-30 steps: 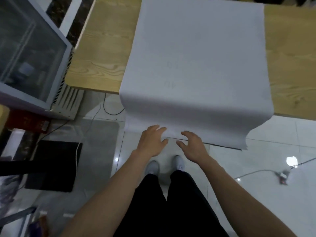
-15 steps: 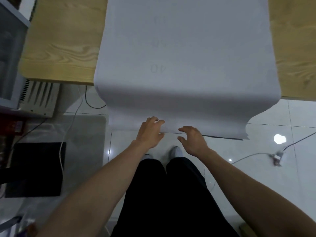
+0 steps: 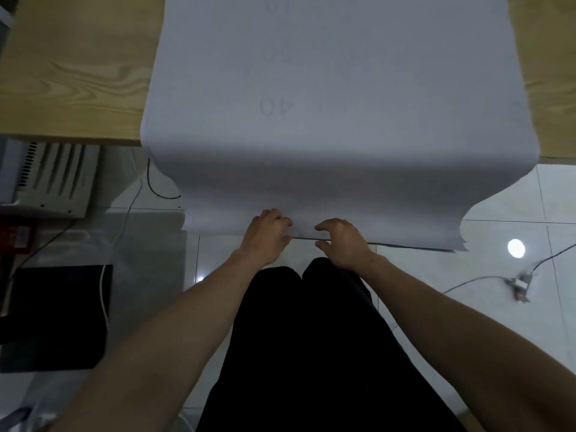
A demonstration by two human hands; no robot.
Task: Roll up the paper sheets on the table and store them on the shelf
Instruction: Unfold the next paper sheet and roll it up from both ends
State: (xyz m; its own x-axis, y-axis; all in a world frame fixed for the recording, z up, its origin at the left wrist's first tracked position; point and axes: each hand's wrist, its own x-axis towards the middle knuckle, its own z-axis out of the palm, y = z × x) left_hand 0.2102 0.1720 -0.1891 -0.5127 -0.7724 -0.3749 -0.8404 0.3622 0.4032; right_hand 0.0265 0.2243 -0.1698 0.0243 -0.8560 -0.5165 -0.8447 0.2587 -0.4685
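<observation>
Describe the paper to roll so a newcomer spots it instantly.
Find the wooden table up top. Pale grey paper sheets cover its middle and droop over the near edge. Only they show a faint 40, and the left hand and right hand pinch their lower edge.

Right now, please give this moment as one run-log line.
large white paper sheets: hang over light wooden table edge | left hand: pinches lower edge | right hand: pinches lower edge | roll: not started

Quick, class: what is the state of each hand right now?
Left hand: fingers curled, gripping the hanging edge of the paper sheets.
Right hand: pinching the same edge.
</observation>
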